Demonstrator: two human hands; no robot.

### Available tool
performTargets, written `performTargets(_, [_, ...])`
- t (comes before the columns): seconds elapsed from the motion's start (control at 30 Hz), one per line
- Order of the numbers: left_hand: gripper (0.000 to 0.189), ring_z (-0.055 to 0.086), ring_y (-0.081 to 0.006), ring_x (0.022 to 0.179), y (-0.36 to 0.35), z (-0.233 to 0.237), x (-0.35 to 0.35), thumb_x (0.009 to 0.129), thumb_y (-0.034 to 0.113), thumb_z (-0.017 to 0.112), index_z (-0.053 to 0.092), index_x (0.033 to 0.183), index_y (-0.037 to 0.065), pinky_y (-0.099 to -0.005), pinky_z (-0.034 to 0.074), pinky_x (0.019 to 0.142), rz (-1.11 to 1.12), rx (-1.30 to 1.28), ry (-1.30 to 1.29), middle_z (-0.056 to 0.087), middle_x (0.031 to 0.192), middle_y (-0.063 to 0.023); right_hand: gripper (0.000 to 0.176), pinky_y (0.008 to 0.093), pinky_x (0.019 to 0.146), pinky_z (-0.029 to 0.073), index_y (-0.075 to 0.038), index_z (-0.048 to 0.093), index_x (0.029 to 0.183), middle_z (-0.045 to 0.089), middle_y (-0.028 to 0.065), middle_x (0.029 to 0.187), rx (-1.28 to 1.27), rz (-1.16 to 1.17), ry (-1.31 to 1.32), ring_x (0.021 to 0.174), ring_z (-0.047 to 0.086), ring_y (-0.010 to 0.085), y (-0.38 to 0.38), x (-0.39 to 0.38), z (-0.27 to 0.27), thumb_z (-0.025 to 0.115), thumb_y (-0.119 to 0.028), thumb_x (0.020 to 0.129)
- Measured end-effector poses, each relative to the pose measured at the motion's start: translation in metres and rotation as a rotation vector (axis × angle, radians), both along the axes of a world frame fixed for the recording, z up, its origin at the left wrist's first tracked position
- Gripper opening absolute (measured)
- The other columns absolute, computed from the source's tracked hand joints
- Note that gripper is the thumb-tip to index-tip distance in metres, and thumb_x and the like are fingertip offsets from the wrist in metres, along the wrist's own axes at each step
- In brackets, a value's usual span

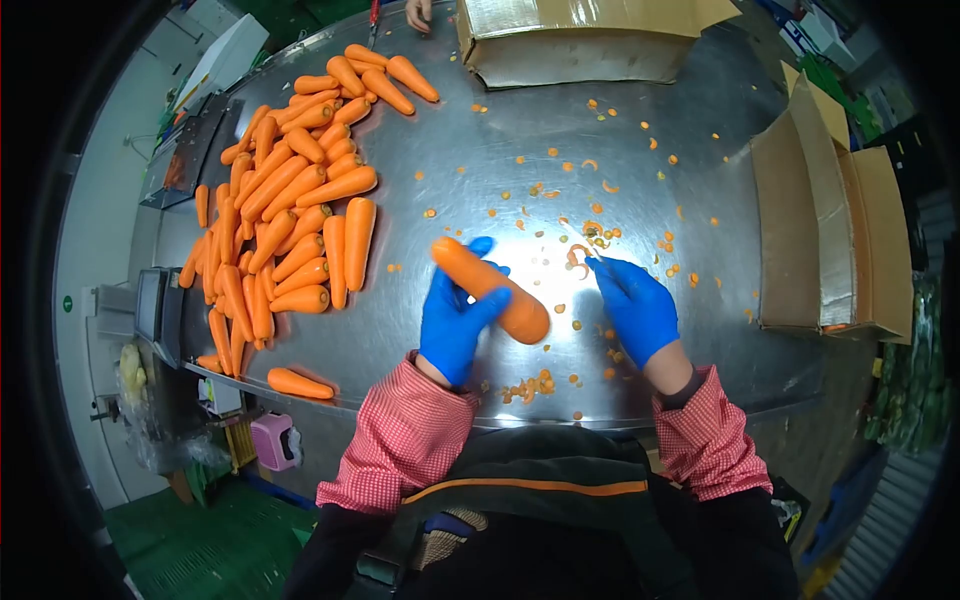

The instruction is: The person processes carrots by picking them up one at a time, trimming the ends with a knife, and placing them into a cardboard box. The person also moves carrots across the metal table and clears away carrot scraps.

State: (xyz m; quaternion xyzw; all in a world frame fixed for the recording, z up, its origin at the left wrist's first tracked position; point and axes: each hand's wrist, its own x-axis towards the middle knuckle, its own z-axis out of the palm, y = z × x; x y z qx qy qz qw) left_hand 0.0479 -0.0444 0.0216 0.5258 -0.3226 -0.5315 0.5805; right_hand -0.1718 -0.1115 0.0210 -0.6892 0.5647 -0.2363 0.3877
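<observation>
My left hand [448, 325], in a blue glove, is closed around a large carrot [492, 290] held above the steel table [430, 140]. The carrot slants, its narrower end up and to the left. In my right hand [640, 312], also gloved in blue, is a small knife [577, 236]; its thin blade points up and left, apart from the carrot. Most of the knife's handle is hidden by my fingers. Cut carrot ends and peelings [596, 233] lie scattered below and around both hands.
A big pile of carrots [290, 190] covers the table's left side, with a single carrot [300, 384] near the front edge. Cardboard boxes stand at the back [590, 50] and right [800, 210]. Another person's hand [419, 14] is at the far edge, beside a red-handled tool [374, 14].
</observation>
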Motion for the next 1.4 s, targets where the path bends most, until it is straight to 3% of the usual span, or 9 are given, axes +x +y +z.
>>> performTargets(0.07, [0.049,0.057,-0.0296,0.11,-0.002,-0.008,0.009,0.088,0.016,0.065,0.041,0.129,0.006,-0.0444,0.047,0.097,0.114,0.106,0.393,0.054,0.12,-0.0143,0.027,0.0335,0.075,0.051,-0.011,0.064,0.113,0.065,0.0124,0.102,0.462,-0.117,-0.076,0.082,0.064,0.0252,-0.001,0.006,0.025,0.055,-0.025,0.092])
performTargets(0.3, [0.053,0.048,-0.0377,0.122,0.004,-0.018,0.009,0.1,0.036,0.037,0.035,0.136,-0.003,-0.0465,0.043,0.104,0.242,0.245,1.103,0.043,0.135,-0.026,0.05,0.0316,0.061,0.048,-0.012,0.057,0.124,0.052,0.0059,0.078,-0.575,0.231,0.192,0.069,0.055,0.0202,0.023,0.016,0.0,0.066,-0.01,0.074])
performTargets(0.5, [0.049,0.05,-0.0342,0.121,0.01,-0.012,-0.007,0.1,0.032,0.04,0.039,0.133,-0.004,-0.0442,0.044,0.103,0.237,0.283,1.188,0.048,0.132,-0.0239,0.045,0.0324,0.059,0.048,-0.007,0.056,0.123,0.053,0.0051,0.079,-0.719,0.284,0.338,0.069,0.056,0.0186,0.017,0.032,0.006,0.062,-0.01,0.078])
performTargets(0.73, [0.045,0.053,-0.0329,0.118,0.013,0.007,-0.002,0.099,0.032,0.044,0.043,0.128,-0.003,-0.0422,0.047,0.1,0.255,0.25,1.123,0.05,0.129,-0.0225,0.042,0.0315,0.069,0.052,-0.014,0.05,0.133,0.063,0.0119,0.097,-0.161,0.055,0.224,0.084,0.065,0.0224,-0.016,-0.005,-0.033,0.056,-0.016,0.091])
performTargets(0.83, [0.045,0.053,-0.0353,0.118,0.008,-0.005,0.001,0.099,0.033,0.044,0.043,0.128,-0.002,-0.0476,0.047,0.099,0.305,0.245,0.989,0.049,0.131,-0.0215,0.052,0.0299,0.072,0.051,-0.019,0.045,0.138,0.062,0.0075,0.093,0.32,0.031,-0.304,0.083,0.063,0.0176,0.0,0.016,0.0,0.062,-0.023,0.09])
performTargets(0.93, [0.046,0.048,-0.0356,0.123,0.004,0.001,-0.001,0.097,0.029,0.049,0.038,0.135,0.005,-0.0518,0.043,0.102,0.262,0.211,0.922,0.046,0.133,-0.02,0.06,0.0255,0.065,0.051,-0.015,0.04,0.141,0.062,0.0051,0.085,0.205,0.245,-0.479,0.071,0.06,0.0095,0.01,0.035,0.011,0.065,-0.027,0.088])
performTargets(1.1, [0.063,0.048,-0.0316,0.124,0.003,0.017,0.01,0.092,0.023,0.055,0.023,0.146,0.013,-0.0474,0.039,0.104,0.0,0.048,0.577,0.044,0.135,-0.0175,0.059,0.0197,0.042,0.038,0.001,0.059,0.076,0.053,0.0051,0.052,0.863,0.1,-0.956,0.041,0.046,0.0091,0.007,0.027,-0.002,0.036,-0.049,0.098])
performTargets(1.23, [0.066,0.041,-0.029,0.13,0.001,0.004,0.024,0.09,0.017,0.055,0.023,0.147,0.011,-0.0467,0.04,0.104,-0.148,0.039,0.615,0.041,0.139,-0.0157,0.058,0.0213,0.04,0.035,-0.001,0.056,0.074,0.053,0.0059,0.053,1.084,0.231,-1.177,0.039,0.042,0.0097,0.02,0.045,-0.012,0.033,-0.048,0.1])
performTargets(1.4, [0.063,0.059,-0.023,0.102,0.009,-0.047,0.031,0.092,0.014,0.054,0.023,0.146,0.009,-0.0339,0.051,0.085,-0.278,0.06,0.831,0.051,0.123,-0.0136,0.048,0.0215,0.041,0.036,-0.002,0.059,0.079,0.056,0.0045,0.057,0.87,0.216,-0.646,0.043,0.048,0.0099,0.037,0.085,0.003,0.045,-0.045,0.097])
